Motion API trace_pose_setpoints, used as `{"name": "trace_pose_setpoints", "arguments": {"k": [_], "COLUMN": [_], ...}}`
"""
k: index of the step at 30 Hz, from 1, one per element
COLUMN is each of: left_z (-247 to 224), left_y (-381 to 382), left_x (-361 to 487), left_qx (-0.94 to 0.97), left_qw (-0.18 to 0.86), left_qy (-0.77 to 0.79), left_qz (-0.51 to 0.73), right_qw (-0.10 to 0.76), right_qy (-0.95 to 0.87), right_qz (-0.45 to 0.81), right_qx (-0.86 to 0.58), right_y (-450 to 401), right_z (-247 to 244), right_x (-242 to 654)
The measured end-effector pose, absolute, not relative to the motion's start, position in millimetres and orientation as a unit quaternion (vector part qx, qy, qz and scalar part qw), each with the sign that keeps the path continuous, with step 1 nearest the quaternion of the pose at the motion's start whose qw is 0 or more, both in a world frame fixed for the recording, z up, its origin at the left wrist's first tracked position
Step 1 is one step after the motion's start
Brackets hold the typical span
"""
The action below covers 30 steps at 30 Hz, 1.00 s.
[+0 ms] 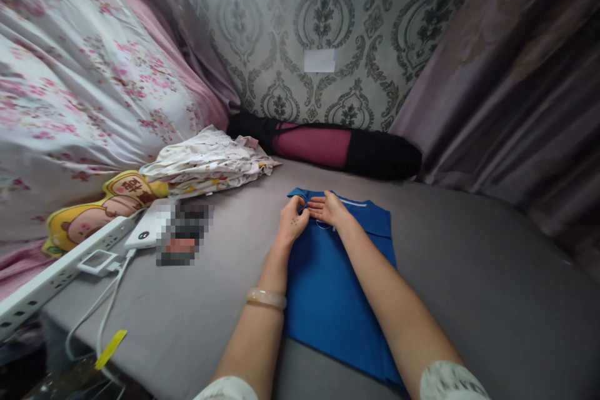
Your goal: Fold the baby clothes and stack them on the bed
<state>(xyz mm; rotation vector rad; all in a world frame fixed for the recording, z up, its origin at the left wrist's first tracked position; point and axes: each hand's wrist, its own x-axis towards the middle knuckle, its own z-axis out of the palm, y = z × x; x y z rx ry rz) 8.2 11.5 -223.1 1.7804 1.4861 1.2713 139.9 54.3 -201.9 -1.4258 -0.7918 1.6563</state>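
A blue shirt [337,287] lies folded into a long panel on the grey surface, its collar end away from me. At its upper left corner, my left hand [293,220] has thumb and fingers closed on the fabric near the collar. Beside it, my right hand [329,210] rests at the neckline with its fingers stretched out towards the left hand. A white strip shows inside the collar, and part of a round print is visible below the right hand. My forearms cover some of the shirt; a pale bangle [266,299] circles the left wrist.
A black and pink long bag [314,145] lies along the wall. On the left are a crumpled white cloth [210,159], a yellow plush pillow [100,215], a white power bank [149,225], a power strip [65,272], cables and a blurred object [185,234].
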Motion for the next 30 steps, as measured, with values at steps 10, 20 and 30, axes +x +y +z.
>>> {"name": "trace_pose_setpoints", "arguments": {"k": [10, 20, 30], "left_z": [-224, -193, -203], "left_y": [-5, -42, -127], "left_x": [25, -32, -53], "left_qx": [0.834, 0.760, 0.718], "left_qw": [0.192, 0.195, 0.218], "left_qy": [0.452, 0.612, 0.648], "left_qz": [0.250, 0.102, 0.130], "right_qw": [0.408, 0.481, 0.495], "right_qy": [-0.331, -0.329, -0.362], "right_qz": [0.748, 0.642, 0.565], "right_qx": [-0.406, -0.498, -0.552], "right_y": [22, 19, 24], "right_z": [-210, -220, -215], "right_x": [168, 159, 171]}}
